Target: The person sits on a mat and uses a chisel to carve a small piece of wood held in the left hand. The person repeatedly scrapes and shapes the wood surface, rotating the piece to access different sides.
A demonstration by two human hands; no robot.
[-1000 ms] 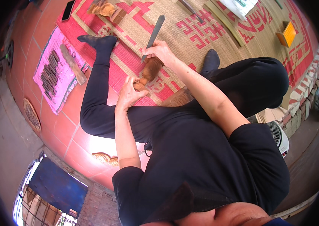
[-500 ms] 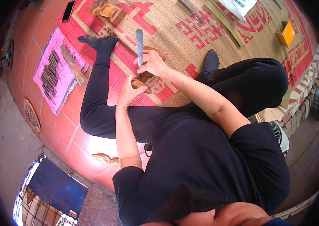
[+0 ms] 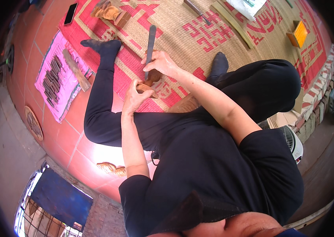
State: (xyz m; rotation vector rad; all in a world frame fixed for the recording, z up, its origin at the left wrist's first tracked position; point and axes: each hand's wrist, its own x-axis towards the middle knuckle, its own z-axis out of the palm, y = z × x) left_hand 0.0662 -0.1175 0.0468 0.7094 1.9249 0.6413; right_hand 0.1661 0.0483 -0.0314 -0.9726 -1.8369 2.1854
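Observation:
Between my legs, on the woven mat, lies a carved brown wooden figure [image 3: 154, 76] with a rounded body and a block-like base. My left hand [image 3: 133, 98] grips the base, thumb on one side and fingers round the other. A long flat grey metal carving tool [image 3: 151, 41] stands steeply in my right hand [image 3: 161, 64], pinched between thumb and fingers. Its broad rounded end points up and away from me. The lower end comes down at the narrow part of the wood beside my left fingers; whether it touches there is hard to make out.
Several slim dark tools [image 3: 51, 81] and a wooden stick [image 3: 76, 70] lie on a pink cloth [image 3: 65, 103] to the left. Farther off are a phone [image 3: 71, 14], another wood carving [image 3: 109, 12], a wooden strip [image 3: 234, 25] and an orange-yellow box [image 3: 298, 34].
The carving tool has tilted, its upper end shifting right and its face turning darker. My right hand has moved slightly with it; my left hand stays on the base.

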